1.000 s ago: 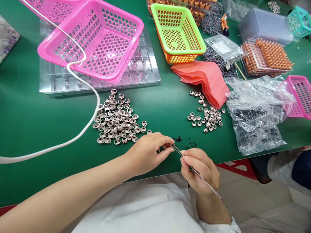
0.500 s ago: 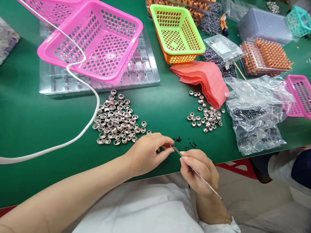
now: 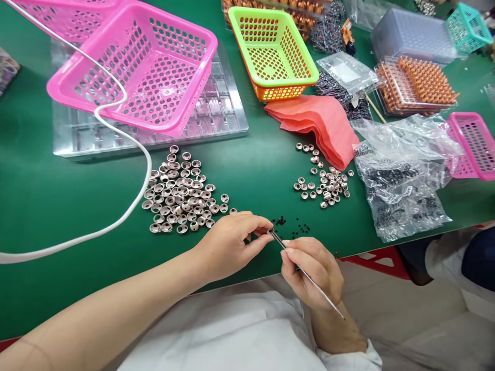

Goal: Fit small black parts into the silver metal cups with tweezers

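Note:
Between thumb and fingertips, my left hand (image 3: 235, 242) pinches a small metal ring-shaped part (image 3: 270, 231), mostly hidden by the fingers. My right hand (image 3: 315, 270) is closed around slim metal tweezers (image 3: 309, 278), whose tips meet that part. Small black pieces (image 3: 281, 220) lie scattered on the green table just beyond the fingertips. To the left is a large heap of metal cup-like rings (image 3: 181, 193). A smaller group of similar rings (image 3: 330, 185) lies to the right, beyond the black pieces.
A white cable (image 3: 149, 170) curves across the left side, over a pink basket (image 3: 166, 108) on a clear tray (image 3: 232, 113). Behind are a green basket (image 3: 284, 51) and a folded red cloth (image 3: 317, 121). Plastic bags (image 3: 402, 180) of dark parts lie right, near orange parts (image 3: 427, 80).
The whole view has shifted slightly, so the table items sit a little further left. Both hands keep the same pose, with the tweezer tips still at the ring part.

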Demonstrator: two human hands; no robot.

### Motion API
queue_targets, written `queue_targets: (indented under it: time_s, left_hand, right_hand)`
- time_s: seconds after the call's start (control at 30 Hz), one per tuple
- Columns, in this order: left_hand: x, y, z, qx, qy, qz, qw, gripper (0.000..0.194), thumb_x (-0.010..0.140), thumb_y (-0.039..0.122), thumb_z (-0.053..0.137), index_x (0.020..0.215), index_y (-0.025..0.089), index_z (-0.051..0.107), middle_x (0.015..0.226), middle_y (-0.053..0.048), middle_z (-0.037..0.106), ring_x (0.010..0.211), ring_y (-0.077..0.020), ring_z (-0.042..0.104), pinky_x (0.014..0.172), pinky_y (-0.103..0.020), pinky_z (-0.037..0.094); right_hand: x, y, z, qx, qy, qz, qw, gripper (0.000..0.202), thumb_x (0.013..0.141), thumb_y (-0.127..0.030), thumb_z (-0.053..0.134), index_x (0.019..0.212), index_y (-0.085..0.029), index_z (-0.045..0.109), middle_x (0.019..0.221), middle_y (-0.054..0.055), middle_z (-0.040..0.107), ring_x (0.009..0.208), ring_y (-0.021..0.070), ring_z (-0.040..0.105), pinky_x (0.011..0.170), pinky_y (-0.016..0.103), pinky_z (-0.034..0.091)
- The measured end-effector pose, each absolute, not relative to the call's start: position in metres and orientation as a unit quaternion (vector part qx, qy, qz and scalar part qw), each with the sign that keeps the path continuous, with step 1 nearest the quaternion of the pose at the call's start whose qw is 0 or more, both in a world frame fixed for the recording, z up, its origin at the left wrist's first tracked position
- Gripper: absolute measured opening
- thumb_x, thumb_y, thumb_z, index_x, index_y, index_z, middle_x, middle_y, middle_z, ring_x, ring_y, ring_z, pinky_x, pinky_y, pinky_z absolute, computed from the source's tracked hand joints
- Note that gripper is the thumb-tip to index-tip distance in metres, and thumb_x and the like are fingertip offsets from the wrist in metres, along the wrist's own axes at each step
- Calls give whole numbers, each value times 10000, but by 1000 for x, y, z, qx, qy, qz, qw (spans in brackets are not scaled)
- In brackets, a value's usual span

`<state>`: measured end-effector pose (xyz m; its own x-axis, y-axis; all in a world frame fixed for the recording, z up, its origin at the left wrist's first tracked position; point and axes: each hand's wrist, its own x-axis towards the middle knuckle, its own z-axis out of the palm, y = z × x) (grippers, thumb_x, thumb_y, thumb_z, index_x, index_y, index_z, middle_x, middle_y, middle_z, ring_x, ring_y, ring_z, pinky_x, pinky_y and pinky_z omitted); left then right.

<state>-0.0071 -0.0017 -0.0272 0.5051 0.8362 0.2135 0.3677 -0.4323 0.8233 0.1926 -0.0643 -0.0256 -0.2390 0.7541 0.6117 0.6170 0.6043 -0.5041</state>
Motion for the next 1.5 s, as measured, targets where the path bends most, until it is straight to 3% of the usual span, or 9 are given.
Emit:
queue_targets:
  time_s: [0.33, 0.57, 0.67, 0.83, 0.93, 1.17, 1.5]
  left_hand:
    - [-6, -1, -24, 780, 392, 305, 382, 77, 884, 148, 722, 957, 152, 701, 774, 18, 723, 664, -109, 645, 650, -206, 499]
    - [-8, 0, -21, 787, 361, 295, 403, 81, 923, 161, 689, 1004, 162, 697, 820, 4, 736, 699, -117, 649, 683, -213, 498]
    - [-8, 1, -19, 800, 326, 302, 403, 65, 953, 185, 659, 1006, 160, 687, 815, -4, 739, 704, -123, 645, 671, -214, 493]
    - [-7, -1, -19, 808, 273, 330, 404, 104, 1000, 219, 590, 1040, 151, 658, 810, -29, 752, 714, -139, 646, 666, -227, 509]
    - [-7, -4, -19, 811, 250, 332, 411, 109, 1012, 211, 565, 1062, 153, 643, 819, -40, 758, 705, -144, 642, 675, -241, 519]
    - [-5, -6, -18, 819, 235, 328, 409, 112, 1017, 202, 545, 1043, 142, 636, 782, -47, 732, 682, -151, 611, 644, -251, 514]
    - [-5, -12, -18, 804, 223, 333, 439, 100, 1017, 156, 529, 1079, 153, 607, 816, -46, 728, 707, -149, 603, 667, -252, 514]
  right_hand:
    - [194, -68, -24, -440, -770, 93, 453, 325, 815, 5, 686, 1104, -128, 618, 995, 104, 706, 859, 182, 699, 700, 327, 628]
    - [207, -67, -20, -460, -722, 156, 493, 279, 998, -159, 421, 1202, -206, 607, 1090, 95, 681, 1005, 249, 677, 833, 505, 604]
    - [213, -64, -19, -456, -740, 156, 469, 329, 998, -134, 416, 1274, -189, 587, 1059, 104, 663, 947, 227, 654, 771, 438, 592]
    - [219, -58, -21, -391, -826, 144, 381, 337, 903, -57, 607, 1227, -153, 609, 901, 59, 654, 752, 158, 582, 663, 323, 542]
    - [222, -56, -25, -348, -862, 118, 349, 307, 876, -58, 648, 1174, -130, 626, 897, 66, 675, 788, 171, 592, 687, 327, 547]
    - [225, -52, -17, -277, -908, 72, 305, 245, 916, -55, 542, 1137, -40, 647, 929, 119, 690, 810, 205, 605, 643, 361, 503]
    - [224, -49, -11, -247, -918, 62, 304, 227, 919, -68, 506, 1057, -54, 686, 924, 119, 685, 806, 200, 619, 579, 347, 481]
